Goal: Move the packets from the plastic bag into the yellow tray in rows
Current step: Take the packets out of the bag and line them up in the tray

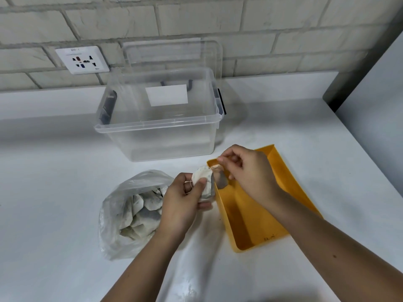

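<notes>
A clear plastic bag [122, 214] lies on the white counter at lower left, open and holding several white-grey packets [141, 212]. Right of it sits the yellow tray [261, 219], which has nothing lying on its floor. My left hand [183, 203] grips a small bunch of white packets [204, 178] at the tray's near-left rim. My right hand [246, 171] hovers over the tray's far-left corner and pinches one grey packet [221, 179] that hangs from its fingertips, close beside the bunch.
A large clear storage box [159, 118] stands behind the bag and tray, its lid [172, 53] leaning on the brick wall. A wall socket [81, 59] is at the left. The counter's right edge runs diagonally past the tray.
</notes>
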`<move>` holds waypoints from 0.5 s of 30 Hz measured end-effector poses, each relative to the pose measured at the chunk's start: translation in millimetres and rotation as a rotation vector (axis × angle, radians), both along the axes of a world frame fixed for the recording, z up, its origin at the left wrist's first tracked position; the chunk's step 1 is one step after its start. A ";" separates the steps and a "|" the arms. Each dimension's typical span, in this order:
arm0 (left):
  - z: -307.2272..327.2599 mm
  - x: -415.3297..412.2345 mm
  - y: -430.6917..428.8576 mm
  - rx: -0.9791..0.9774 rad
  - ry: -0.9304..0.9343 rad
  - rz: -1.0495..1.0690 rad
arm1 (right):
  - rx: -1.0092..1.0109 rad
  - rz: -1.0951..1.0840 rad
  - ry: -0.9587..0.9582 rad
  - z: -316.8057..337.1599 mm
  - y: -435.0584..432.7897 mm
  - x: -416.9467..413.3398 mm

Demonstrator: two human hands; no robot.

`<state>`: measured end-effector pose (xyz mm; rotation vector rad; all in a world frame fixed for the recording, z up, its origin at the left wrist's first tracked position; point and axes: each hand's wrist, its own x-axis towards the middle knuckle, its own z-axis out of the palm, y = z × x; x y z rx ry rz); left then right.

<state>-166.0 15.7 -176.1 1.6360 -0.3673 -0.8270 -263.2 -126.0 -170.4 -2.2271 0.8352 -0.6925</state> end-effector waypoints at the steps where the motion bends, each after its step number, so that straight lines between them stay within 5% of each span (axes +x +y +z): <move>1: 0.3 -0.6 -0.1 -0.007 0.005 0.000 | 0.143 0.014 -0.051 5.3 5.3 -0.7; 3: -0.8 -1.1 -0.1 -0.016 0.013 -0.016 | 0.277 0.043 -0.037 9.5 15.2 -0.3; 9: 5.8 -1.2 4.8 -0.083 0.183 -0.080 | 0.325 0.039 -0.056 7.3 24.3 -1.6; 15: 5.5 -1.2 6.4 -0.078 0.157 -0.059 | 0.376 0.052 -0.019 11.8 30.8 -3.7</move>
